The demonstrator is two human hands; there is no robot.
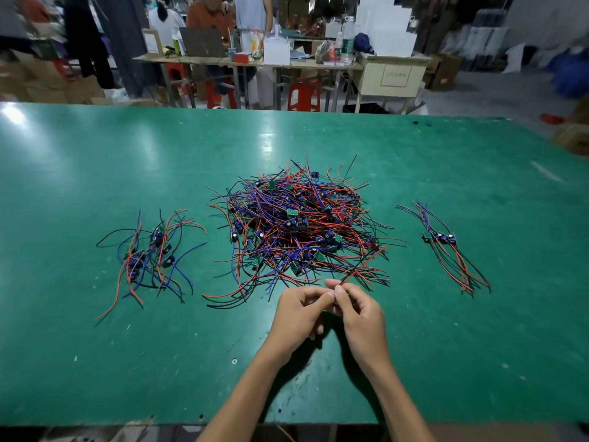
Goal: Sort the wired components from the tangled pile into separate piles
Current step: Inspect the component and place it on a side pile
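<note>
Both hands meet at near edge of tangled pile (299,224), right hand (360,314) pinches red wire (363,266), left hand (299,314) fingertips curled against it, grip unclear, green table (95,362), smaller piles left (149,253) and right (446,244).

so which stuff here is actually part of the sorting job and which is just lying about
Part of the job:
tangled pile
left pile
right pile
wires pinched by the left hand and right hand

Just lying about:
red stools
bottles
cardboard boxes
back table
</note>
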